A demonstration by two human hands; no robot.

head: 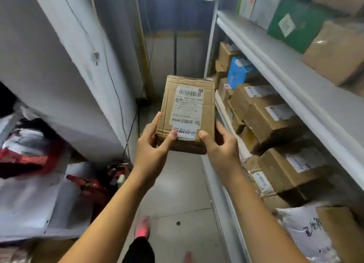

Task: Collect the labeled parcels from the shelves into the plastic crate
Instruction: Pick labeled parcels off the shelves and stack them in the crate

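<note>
Parcel [187, 113] pinched by both hands [151, 150] [218, 146] — near end.

A small brown cardboard parcel [187, 113] with a white barcoded label on top is held level in mid-air above the floor, beside shelves stacked with labeled boxes [275, 117].

Arms outstretched, left hand [151, 147] and right hand [219, 146] around a parcel [207, 113], thumbs atop.

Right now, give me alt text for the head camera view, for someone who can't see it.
The left hand and right hand hold a cardboard parcel over the floor, its label facing the camera. Shelves on the right hold more boxes; bags are piled on the left.
</note>
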